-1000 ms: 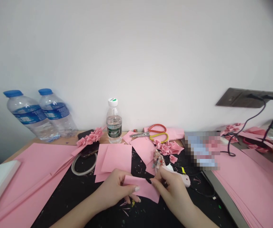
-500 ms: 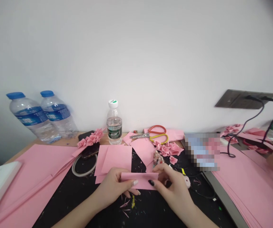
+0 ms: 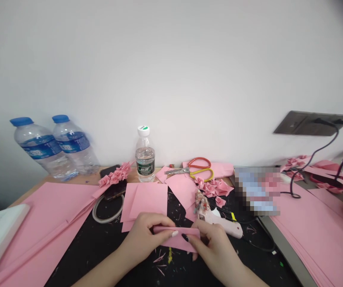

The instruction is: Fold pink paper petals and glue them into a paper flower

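In the head view, see the left hand (image 3: 146,236) curled almost closed, thumb on the near side and fingers tucked behind, pinching the left part of a small pink paper (image 3: 179,243). See the right hand (image 3: 216,241) curled much the same way, pinching the right part. Find the paper in the middle, at the near side, held above the black table top (image 3: 105,243). Notice the far edge bent over in a narrow strip; cannot tell if folded flat or rolled.

To do it well, line up the bent edge first, to make it straight. Press with both thumbs, just as hard on the left as on the right. Then slide the thumbs outward from the middle. Go gently, so as not to make wrinkles. Mind the glue gun (image 3: 223,226), just past the right hand and maybe hot. Stay off the loose pink bits (image 3: 159,258) too, so as not to trap any inside.
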{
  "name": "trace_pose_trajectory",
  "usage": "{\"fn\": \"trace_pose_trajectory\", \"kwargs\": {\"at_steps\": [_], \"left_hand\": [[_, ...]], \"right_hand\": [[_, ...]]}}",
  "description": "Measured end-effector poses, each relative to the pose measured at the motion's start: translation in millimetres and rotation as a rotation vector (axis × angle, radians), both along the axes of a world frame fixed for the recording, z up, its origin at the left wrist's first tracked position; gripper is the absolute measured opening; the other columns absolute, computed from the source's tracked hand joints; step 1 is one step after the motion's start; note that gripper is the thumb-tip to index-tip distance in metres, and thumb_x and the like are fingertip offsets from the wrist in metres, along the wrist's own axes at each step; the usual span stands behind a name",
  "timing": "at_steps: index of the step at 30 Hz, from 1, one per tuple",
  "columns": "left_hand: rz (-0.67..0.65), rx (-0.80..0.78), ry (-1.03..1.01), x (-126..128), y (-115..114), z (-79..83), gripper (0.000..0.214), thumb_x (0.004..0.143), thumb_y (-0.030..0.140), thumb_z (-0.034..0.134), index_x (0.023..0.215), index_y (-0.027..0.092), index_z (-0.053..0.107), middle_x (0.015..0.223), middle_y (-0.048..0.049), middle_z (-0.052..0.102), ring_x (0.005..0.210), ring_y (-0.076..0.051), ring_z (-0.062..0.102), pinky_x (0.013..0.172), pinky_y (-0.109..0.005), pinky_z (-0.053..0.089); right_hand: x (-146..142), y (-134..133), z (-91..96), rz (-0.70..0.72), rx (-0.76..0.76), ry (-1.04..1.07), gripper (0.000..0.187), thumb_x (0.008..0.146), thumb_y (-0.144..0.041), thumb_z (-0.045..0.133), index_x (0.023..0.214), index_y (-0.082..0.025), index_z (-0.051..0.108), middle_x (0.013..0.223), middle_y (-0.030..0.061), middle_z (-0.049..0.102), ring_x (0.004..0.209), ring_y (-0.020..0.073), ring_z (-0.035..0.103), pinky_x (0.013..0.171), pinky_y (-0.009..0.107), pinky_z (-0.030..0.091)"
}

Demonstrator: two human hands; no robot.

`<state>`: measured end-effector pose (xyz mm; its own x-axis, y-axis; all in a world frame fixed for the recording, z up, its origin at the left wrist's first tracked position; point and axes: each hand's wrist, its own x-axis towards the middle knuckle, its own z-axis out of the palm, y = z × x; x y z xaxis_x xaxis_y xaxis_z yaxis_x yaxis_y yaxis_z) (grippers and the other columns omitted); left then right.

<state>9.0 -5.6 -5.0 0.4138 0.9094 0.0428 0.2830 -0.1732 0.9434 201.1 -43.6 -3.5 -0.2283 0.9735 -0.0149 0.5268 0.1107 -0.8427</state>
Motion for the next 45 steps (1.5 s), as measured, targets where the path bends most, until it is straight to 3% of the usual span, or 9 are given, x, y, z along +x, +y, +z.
{"fn": "trace_pose_trajectory", "kwargs": {"at_steps": [5,13,21,25,28,32,36,40,45], "left_hand": [[-0.03,-0.009,0.07,2.1,-4.5,0.8,0.017,0.075,0.027,0.062,0.067,0.014,0.071,0.059,-0.0006,0.065,0.054,-0.011,0.05,0.052,-0.019,0.035],[0.152,-0.096,0.087,0.0,-3.4,-7.3,0.03,0.064,0.031,0.07,0.046,0.013,0.054,0.045,0.0055,0.045,0.047,-0.008,0.037,0.046,-0.019,0.028],[0.178,-0.081,0.028,-1.6,1.4,-2.3,0.03,0.071,0.034,0.063,0.052,0.015,0.05,0.051,0.0058,0.041,0.052,-0.009,0.036,0.051,-0.02,0.029],[0.243,-0.092,0.015,-2.3,1.7,-3.7,0.039,0.067,0.038,0.067,0.048,0.017,0.04,0.048,0.0079,0.035,0.047,-0.008,0.035,0.048,-0.02,0.028],[0.252,-0.063,-0.011,-4.3,3.0,-3.4,0.036,0.072,0.037,0.063,0.049,0.018,0.043,0.047,0.0059,0.045,0.048,-0.01,0.046,0.051,-0.021,0.037],[0.277,0.017,-0.109,-8.3,1.5,-0.2,0.017,0.079,0.034,0.056,0.077,0.018,0.058,0.073,-0.0017,0.065,0.069,-0.016,0.062,0.068,-0.027,0.049],[0.089,0.184,0.036,-8.7,-6.8,2.7,0.061,0.064,0.031,0.072,0.12,0.024,0.05,0.125,-0.0086,0.054,0.113,-0.026,0.051,0.097,-0.038,0.041],[-0.094,0.212,0.169,-5.8,-12.5,3.8,0.062,0.066,0.031,0.071,0.124,0.026,0.051,0.128,-0.0073,0.053,0.119,-0.028,0.045,0.103,-0.042,0.034],[-0.028,0.109,0.133,-4.1,-9.5,2.0,0.059,0.066,0.028,0.071,0.122,0.026,0.053,0.127,-0.0071,0.055,0.119,-0.028,0.046,0.103,-0.044,0.034]], "right_hand": [[-2.0,-3.0,1.0,0.072,0.073,-0.052,0.025,0.085,-0.024,0.05,0.062,-0.017,0.055,0.048,-0.0022,0.056,0.046,0.0114,0.055,0.047,0.018,0.038],[1.7,-1.8,1.6,0.011,0.107,-0.035,0.027,0.086,-0.025,0.046,0.063,-0.016,0.056,0.048,-0.0016,0.056,0.046,0.012,0.054,0.047,0.019,0.037],[6.3,2.9,8.3,-0.151,0.138,-0.001,0.033,0.086,-0.03,0.043,0.055,-0.02,0.04,0.045,-0.003,0.047,0.043,0.0121,0.047,0.045,0.022,0.033],[6.7,4.0,8.3,-0.167,0.078,0.074,0.033,0.085,-0.034,0.047,0.055,-0.019,0.044,0.045,-0.0035,0.045,0.044,0.0119,0.046,0.045,0.022,0.033],[8.9,6.5,11.5,-0.205,0.034,0.184,0.034,0.085,-0.041,0.049,0.06,-0.018,0.049,0.044,-0.0043,0.045,0.04,0.0107,0.044,0.041,0.021,0.032],[11.0,10.8,18.1,-0.287,-0.012,0.344,0.03,0.082,-0.045,0.053,0.076,-0.016,0.056,0.046,-0.0047,0.049,0.036,0.0086,0.042,0.036,0.019,0.032],[8.5,11.0,13.9,-0.249,-0.108,0.447,0.034,0.078,-0.045,0.057,0.094,-0.014,0.057,0.046,-0.0064,0.049,0.032,0.0065,0.038,0.032,0.017,0.029],[6.5,8.8,6.4,-0.212,-0.147,0.505,0.041,0.079,-0.045,0.057,0.106,-0.015,0.053,0.047,-0.0072,0.049,0.032,0.0062,0.039,0.032,0.016,0.03],[5.0,7.9,10.5,-0.104,-0.142,0.636,0.053,0.071,-0.042,0.068,0.113,-0.017,0.048,0.062,-0.0037,0.056,0.041,0.0066,0.043,0.038,0.017,0.037]]}}
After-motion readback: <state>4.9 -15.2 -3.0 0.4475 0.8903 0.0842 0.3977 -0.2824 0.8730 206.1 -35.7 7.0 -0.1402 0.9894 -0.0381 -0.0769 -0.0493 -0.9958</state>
